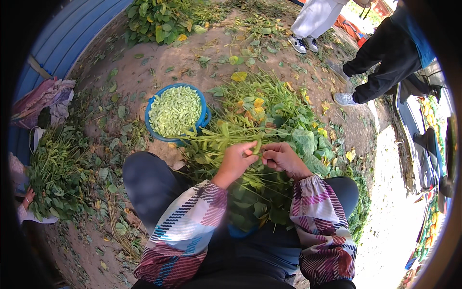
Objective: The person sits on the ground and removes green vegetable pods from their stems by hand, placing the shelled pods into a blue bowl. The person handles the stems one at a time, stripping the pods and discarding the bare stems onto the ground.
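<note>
Before me, a heap of green bean plants [274,104] with pods and leaves lies across my lap and the ground. My left hand [236,160] has a green pod [257,147] between thumb and fingers. Close beside it on the right, my right hand [283,159] has its fingers curled at the stems near that pod; whether it grips one is hard to tell. Plant stems with pods stretch just beyond both hands. A blue plastic bucket [147,117], filled nearly to the rim with picked green pods [175,111], stands left of the heap.
Another leafy pile [158,18] lies at the far side. At left, a person's hand [29,195] is by a plant bundle [61,173], near a blue corrugated panel [79,29]. Two people stand at upper right, in white trousers [316,18] and dark trousers [386,54]. A vehicle [415,144] is at right.
</note>
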The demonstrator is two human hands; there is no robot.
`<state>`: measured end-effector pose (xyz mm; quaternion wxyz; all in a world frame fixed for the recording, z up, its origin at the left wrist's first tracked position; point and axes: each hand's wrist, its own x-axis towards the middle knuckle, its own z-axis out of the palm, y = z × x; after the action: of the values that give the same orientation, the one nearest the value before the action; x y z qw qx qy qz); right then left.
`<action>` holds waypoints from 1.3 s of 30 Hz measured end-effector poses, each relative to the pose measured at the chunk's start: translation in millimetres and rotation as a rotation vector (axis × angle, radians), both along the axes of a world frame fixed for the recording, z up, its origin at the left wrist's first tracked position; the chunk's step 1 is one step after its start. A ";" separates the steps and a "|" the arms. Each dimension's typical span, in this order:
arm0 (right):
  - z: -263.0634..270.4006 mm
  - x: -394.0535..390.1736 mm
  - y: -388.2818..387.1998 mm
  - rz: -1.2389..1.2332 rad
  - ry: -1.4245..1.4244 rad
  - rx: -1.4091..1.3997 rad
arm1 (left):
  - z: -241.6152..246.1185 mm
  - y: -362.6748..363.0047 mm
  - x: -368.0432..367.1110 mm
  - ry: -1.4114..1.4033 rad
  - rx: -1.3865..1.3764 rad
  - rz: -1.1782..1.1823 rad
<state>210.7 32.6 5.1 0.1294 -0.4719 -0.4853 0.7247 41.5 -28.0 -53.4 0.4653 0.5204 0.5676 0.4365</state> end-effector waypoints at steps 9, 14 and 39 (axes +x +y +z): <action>-12.5 2.5 2.6 0.123 -0.048 0.174 | 14.2 -3.9 5.2 0.222 0.101 0.030; -23.8 -3.9 -2.1 0.197 -0.160 0.469 | 0.0 -2.1 3.2 0.109 0.053 0.050; -3.6 -9.3 -3.4 -0.034 -0.364 0.493 | 5.4 -4.9 14.7 -0.479 -0.244 0.069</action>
<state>201.4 29.2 1.4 0.1630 -0.5566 -0.6535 0.4863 56.2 -32.9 -47.9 0.6304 0.3230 0.5070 0.4911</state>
